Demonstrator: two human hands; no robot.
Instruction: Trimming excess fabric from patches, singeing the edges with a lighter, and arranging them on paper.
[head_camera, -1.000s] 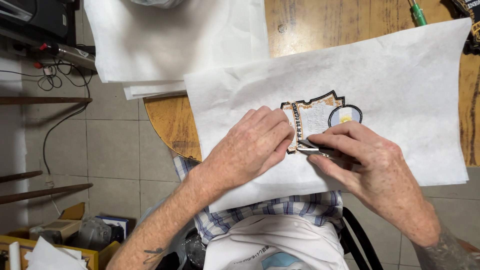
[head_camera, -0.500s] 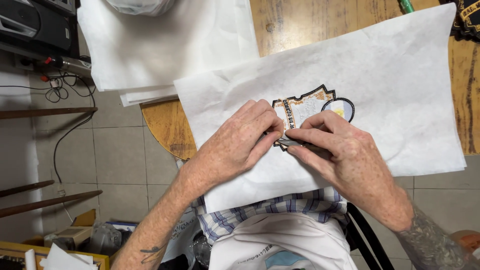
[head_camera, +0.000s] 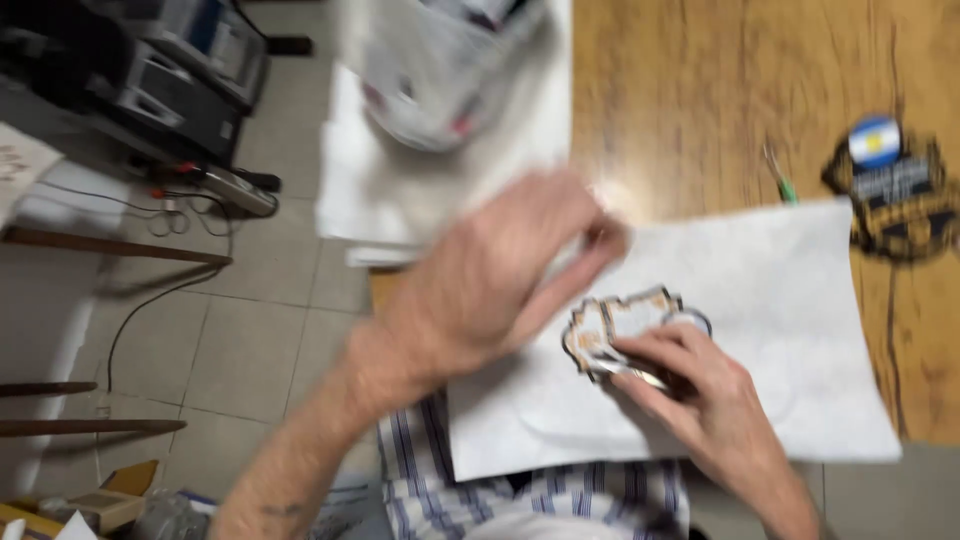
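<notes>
A white backing sheet (head_camera: 780, 330) lies on the wooden table (head_camera: 700, 90) with an embroidered patch (head_camera: 625, 320), outlined in black and tan, stitched into it. My right hand (head_camera: 700, 400) rests on the sheet just below the patch and pinches a small metal tool (head_camera: 625, 368) whose tip touches the patch's lower edge. My left hand (head_camera: 490, 290) is lifted above the sheet's left part, blurred by motion. Its fingertips are drawn together near the sheet's upper left corner, and I cannot tell whether they hold anything.
A finished dark patch (head_camera: 885, 195) with a blue-and-white round emblem lies at the table's right. A green-handled tool (head_camera: 778, 178) lies beside it. A stack of white sheets (head_camera: 400, 200) and a clear plastic bag (head_camera: 450, 80) sit at the back left. Equipment and cables (head_camera: 180, 110) stand on the floor.
My left hand has lifted off the patch and swung up and away from it. The head view has shifted, showing more of the table. My right hand stays at the patch with the tool.
</notes>
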